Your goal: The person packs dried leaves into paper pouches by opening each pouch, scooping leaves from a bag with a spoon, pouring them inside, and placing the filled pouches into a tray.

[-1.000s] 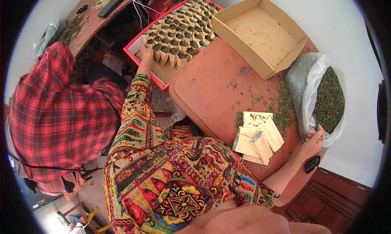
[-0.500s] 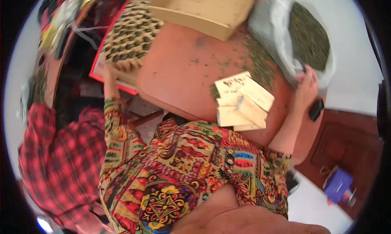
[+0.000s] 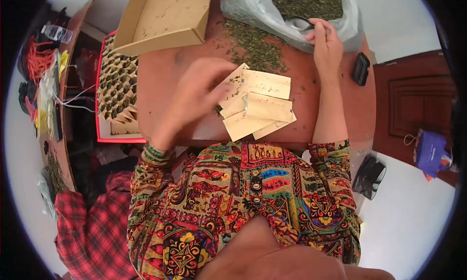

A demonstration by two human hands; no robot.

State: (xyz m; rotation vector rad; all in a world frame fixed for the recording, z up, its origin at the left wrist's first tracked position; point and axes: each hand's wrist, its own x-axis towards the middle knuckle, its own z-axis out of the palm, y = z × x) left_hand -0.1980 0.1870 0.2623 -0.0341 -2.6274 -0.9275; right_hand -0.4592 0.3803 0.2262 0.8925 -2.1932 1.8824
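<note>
My right hand [image 3: 325, 39] is closed round the handle of a small, dark-edged metal spoon [image 3: 297, 23] at the mouth of a plastic bag [image 3: 250, 14]. Dark dried leaves [image 3: 311, 1] fill this bag. My left hand [image 3: 200, 87], blurred by motion, hovers over the left side of several overlapping small paper packets [image 3: 267, 84], thumb and fingers apart. Some packets bear faint red print, and leaf bits lie on them.
Loose leaves [image 3: 258, 48] are scattered on the red table [image 3: 160, 68]. A cardboard box [image 3: 160, 41] stands behind; left of it, a red-edged box [image 3: 99, 119] holds rows of leaf-filled packets. A black case [image 3: 361, 69] lies right. Someone in a plaid shirt [image 3: 97, 221] is at left.
My left hand has come from the red-edged box to above the packets. My right hand stays at the bag with the spoon. The whole view has turned and shifted.
</note>
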